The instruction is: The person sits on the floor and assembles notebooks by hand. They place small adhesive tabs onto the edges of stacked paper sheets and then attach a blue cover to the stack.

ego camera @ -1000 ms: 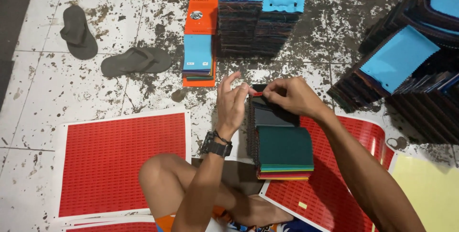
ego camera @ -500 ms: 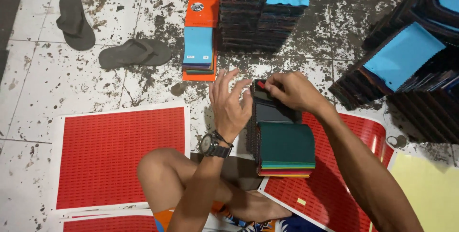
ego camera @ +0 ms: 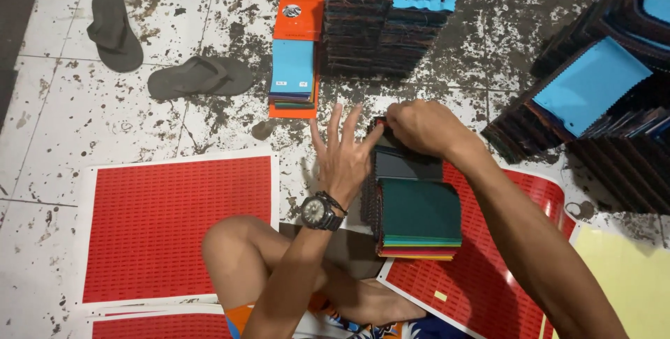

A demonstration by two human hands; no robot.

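While the person sits cross-legged over it, the scene runs like this, biggest thing first.

Floor: white tiled floor, speckled with dark stains, carries everything.
Red sheets: one red printed sheet lies at the near left of the floor; another red sheet lies under the near right pile.
Far piles: tall dark fabric stacks with blue tops stand at the far edge of the floor; more stacks lean along the right edge.
Sandals: two dark sandals lie at the far left, well apart from the hands.
Orange booklet: an orange swatch booklet lies just left of the far stacks, with blue samples on its lower half.
Swatch pile: the swatch pile, dark green on top with coloured edges below, sits mid-floor just in front of the bent knee.
Right hand: the right hand is clenched on the far end of the swatch pile, fingers curled over its edge.
Left hand: the left hand, watch at the wrist, is released, fingers spread and straight, its thumb side touching the pile's left side.
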